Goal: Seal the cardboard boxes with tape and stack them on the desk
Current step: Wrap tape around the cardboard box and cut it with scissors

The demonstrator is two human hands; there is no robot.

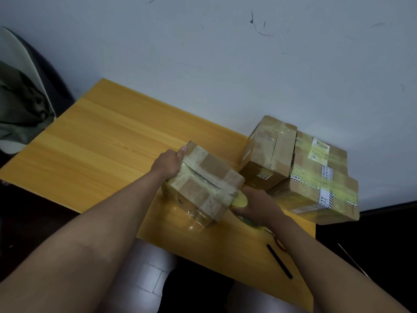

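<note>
A small cardboard box (pixel 207 177) with old tape across its top sits near the desk's front edge. My left hand (pixel 168 163) grips its far left corner, thumb on the top. My right hand (pixel 257 206) holds a yellowish tape roll (pixel 239 202) against the box's right end, and clear tape runs from the roll down the box's near side. Two taped boxes stand on the right: a medium box (pixel 268 152) and a larger box (pixel 320 177) with printed labels, side by side and touching.
The wooden desk (pixel 101 143) stands against a pale scuffed wall. A black pen (pixel 279 260) lies near the desk's front right edge. A chair with dark green cloth (pixel 20 105) stands to the left. The larger box overhangs the desk's right edge.
</note>
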